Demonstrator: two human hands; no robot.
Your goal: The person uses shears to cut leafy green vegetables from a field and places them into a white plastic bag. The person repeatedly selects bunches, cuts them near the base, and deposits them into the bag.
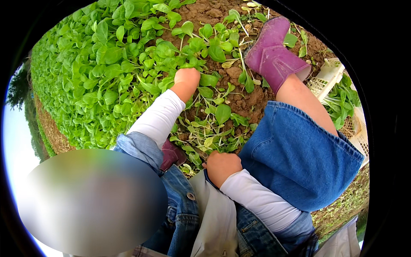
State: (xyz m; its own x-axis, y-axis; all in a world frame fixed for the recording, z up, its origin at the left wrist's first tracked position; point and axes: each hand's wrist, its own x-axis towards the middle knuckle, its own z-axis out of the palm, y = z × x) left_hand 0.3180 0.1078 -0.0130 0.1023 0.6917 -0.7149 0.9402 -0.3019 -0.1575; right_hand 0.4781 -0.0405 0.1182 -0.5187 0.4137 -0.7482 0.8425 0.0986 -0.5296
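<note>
My left hand point(187, 79) reaches out among leafy green plants point(165, 51) at the border of the dense bed. It looks curled into a fist, knuckles up, with leaves close around it. Its fingertips and anything in them are hidden. My right hand point(222, 166) is closed in a fist nearer to my body, just above my lap. What it holds, if anything, does not show. Between the two hands lie loose, partly yellowed leaves and stems point(209, 132) on the brown soil point(237, 92).
A purple rubber boot point(274, 53) on my bent leg stands at the upper right; a second boot point(172, 154) shows below my left forearm. At the right edge, a pale plastic crate point(327, 77) holds greens point(342, 103). A dense leafy bed point(81, 81) fills the left.
</note>
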